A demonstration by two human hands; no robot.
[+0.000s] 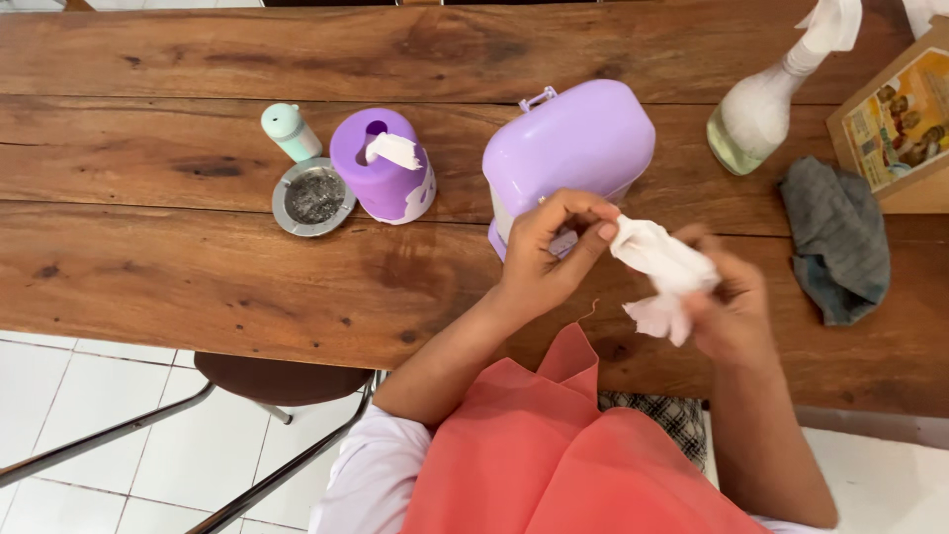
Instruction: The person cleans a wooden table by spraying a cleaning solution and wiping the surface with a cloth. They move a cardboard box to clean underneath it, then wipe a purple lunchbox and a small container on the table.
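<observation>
A crumpled white tissue [664, 267] hangs between both my hands above the wooden table [198, 267]. My left hand [549, 252] pinches its upper left corner with thumb and fingers. My right hand [732, 297] grips its lower right part. Just behind my left hand stands a purple plastic case [568, 143] with a small handle. A purple round tissue holder [384, 166] with a white tissue sticking out of its top stands farther left.
A round metal ashtray [313, 196] and a small mint-green bottle [290, 131] sit at the left. A spray bottle [766, 99], a grey cloth [838, 242] and a cardboard box [902, 124] lie at the right. A brown stool [282, 381] stands under the table's near edge.
</observation>
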